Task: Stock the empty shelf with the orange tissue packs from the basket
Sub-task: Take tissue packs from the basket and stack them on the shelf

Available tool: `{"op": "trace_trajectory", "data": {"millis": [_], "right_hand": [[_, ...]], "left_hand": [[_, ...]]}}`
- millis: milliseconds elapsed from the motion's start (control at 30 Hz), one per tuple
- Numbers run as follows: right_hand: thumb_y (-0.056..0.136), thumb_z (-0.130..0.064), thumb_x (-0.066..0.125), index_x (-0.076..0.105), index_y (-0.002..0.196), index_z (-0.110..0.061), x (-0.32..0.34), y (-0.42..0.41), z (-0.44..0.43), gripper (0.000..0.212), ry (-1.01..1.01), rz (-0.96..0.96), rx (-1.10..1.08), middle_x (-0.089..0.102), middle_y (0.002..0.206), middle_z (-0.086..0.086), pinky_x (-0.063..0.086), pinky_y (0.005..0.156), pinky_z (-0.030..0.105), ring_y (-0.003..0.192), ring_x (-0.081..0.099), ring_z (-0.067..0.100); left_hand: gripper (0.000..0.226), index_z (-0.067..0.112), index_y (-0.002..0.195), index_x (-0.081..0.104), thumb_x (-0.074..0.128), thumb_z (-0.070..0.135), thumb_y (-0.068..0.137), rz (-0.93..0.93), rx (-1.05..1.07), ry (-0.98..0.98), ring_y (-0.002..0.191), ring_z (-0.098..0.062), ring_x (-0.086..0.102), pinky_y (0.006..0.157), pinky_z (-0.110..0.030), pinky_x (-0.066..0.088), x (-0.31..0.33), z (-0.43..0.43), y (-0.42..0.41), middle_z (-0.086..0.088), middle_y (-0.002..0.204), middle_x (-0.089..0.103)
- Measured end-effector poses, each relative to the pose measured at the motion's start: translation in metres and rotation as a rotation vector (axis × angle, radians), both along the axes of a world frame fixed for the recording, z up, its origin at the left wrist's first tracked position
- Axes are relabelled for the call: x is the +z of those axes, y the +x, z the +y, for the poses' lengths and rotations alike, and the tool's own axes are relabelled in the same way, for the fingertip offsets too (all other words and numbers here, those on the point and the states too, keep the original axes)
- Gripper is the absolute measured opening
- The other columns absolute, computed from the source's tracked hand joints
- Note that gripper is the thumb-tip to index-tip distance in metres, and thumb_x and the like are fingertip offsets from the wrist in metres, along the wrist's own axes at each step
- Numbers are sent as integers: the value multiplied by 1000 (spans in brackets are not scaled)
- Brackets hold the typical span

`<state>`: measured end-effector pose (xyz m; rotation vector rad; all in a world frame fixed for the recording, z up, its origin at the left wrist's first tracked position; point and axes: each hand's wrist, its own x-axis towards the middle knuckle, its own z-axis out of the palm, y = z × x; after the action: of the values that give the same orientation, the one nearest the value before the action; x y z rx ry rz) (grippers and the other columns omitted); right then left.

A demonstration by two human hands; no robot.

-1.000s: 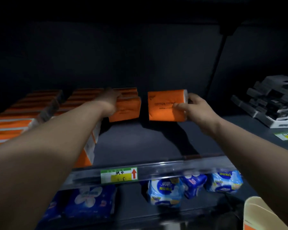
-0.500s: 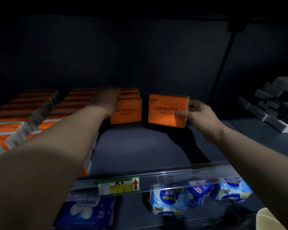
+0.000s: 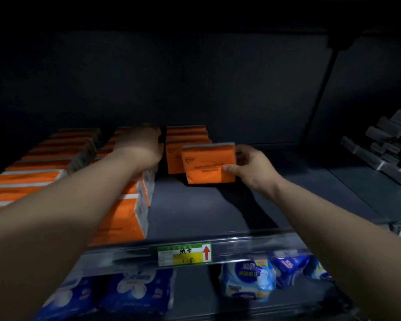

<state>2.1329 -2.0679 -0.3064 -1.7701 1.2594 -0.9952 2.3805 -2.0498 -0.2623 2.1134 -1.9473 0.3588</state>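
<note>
On the dark shelf (image 3: 195, 212), rows of orange tissue packs (image 3: 44, 158) run front to back along the left. A short third row (image 3: 185, 137) stands at the back centre. My right hand (image 3: 250, 165) grips one orange pack (image 3: 208, 163) by its right end; the pack stands upright on the shelf just in front of that third row. My left hand (image 3: 141, 144) reaches over the second row (image 3: 130, 205), right beside the third row's left side. Its fingers are blurred and hidden behind its back. The basket is out of view.
Stacked black-and-white boxes (image 3: 384, 149) fill the shelf's right end. A clear front rail carries a green and yellow price tag (image 3: 184, 253). Blue wrapped packs (image 3: 248, 279) lie on the shelf below. Bare shelf floor stretches between the orange rows and the black boxes.
The pack my left hand held now stands in the third row at the back. My right hand has carried its pack left and set it down in front of that row.
</note>
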Motion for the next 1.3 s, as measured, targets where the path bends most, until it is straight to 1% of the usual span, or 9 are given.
{"op": "trace_trajectory", "data": {"millis": [100, 233, 367, 500, 667, 800, 967, 1100, 1300], "right_hand": [[80, -9, 71, 59, 115, -13, -2, 22, 0, 37, -29, 64, 5, 66, 108, 7, 51, 92, 40, 98, 63, 22], [83, -10, 68, 57, 121, -14, -7, 40, -5, 40, -7, 121, -20, 64, 115, 6, 49, 95, 40, 104, 61, 22], [84, -9, 63, 55, 121, -17, -12, 49, -9, 39, -1, 154, -79, 62, 106, 0, 45, 79, 26, 96, 58, 17], [85, -8, 61, 55, 119, -16, -13, 54, -10, 36, -22, 226, -110, 59, 102, 0, 40, 75, 25, 90, 55, 15], [86, -19, 64, 50, 127, -18, -10, 45, 0, 43, -79, 285, -92, 60, 119, 4, 43, 83, 29, 109, 57, 23], [87, -27, 62, 40, 139, -16, 3, 23, 14, 58, -234, 476, -116, 51, 136, 9, 41, 100, 34, 126, 47, 27], [88, -27, 61, 35, 144, -14, 16, -18, 50, 63, -309, 587, -95, 44, 145, 8, 31, 112, 33, 135, 39, 23], [87, -26, 62, 39, 142, -11, 23, -64, 94, 62, -339, 694, -108, 45, 144, 8, 29, 112, 34, 134, 39, 23], [85, -29, 64, 41, 141, -11, 31, -155, 171, 62, -292, 792, -158, 49, 140, 11, 32, 109, 33, 130, 44, 26]], "left_hand": [[40, 18, 124, 56, 49, 36, 90, -8, 62, -31, 114, -35, 56, 89, -36, 47, -1, 15, 9, -14, 128, 57], [42, 15, 120, 59, 47, 40, 89, -3, 127, 1, 112, -35, 56, 89, -37, 47, -4, 22, 19, -16, 125, 58], [39, 16, 115, 60, 45, 43, 90, 25, 137, 47, 110, -34, 56, 90, -38, 44, -6, 25, 23, -15, 122, 58], [35, 15, 114, 61, 45, 37, 91, 43, 125, 38, 109, -34, 56, 89, -39, 45, -5, 29, 21, -15, 121, 58], [34, 14, 114, 60, 48, 35, 91, 68, 91, 33, 106, -34, 57, 80, -34, 45, -4, 34, 14, -15, 117, 59], [29, 15, 106, 61, 50, 36, 89, 51, 43, -3, 104, -34, 58, 71, -31, 38, 1, 44, -2, -14, 114, 61], [29, 14, 106, 61, 51, 34, 88, 3, -60, -34, 103, -37, 57, 77, -38, 46, 3, 69, -43, -15, 111, 62], [34, 15, 114, 59, 48, 34, 89, -9, -129, 6, 108, -34, 56, 85, -41, 48, 1, 102, -91, -13, 117, 60], [35, 14, 116, 58, 49, 35, 89, 13, -243, 49, 109, -34, 54, 85, -39, 45, -2, 155, -174, -12, 117, 59]]}}
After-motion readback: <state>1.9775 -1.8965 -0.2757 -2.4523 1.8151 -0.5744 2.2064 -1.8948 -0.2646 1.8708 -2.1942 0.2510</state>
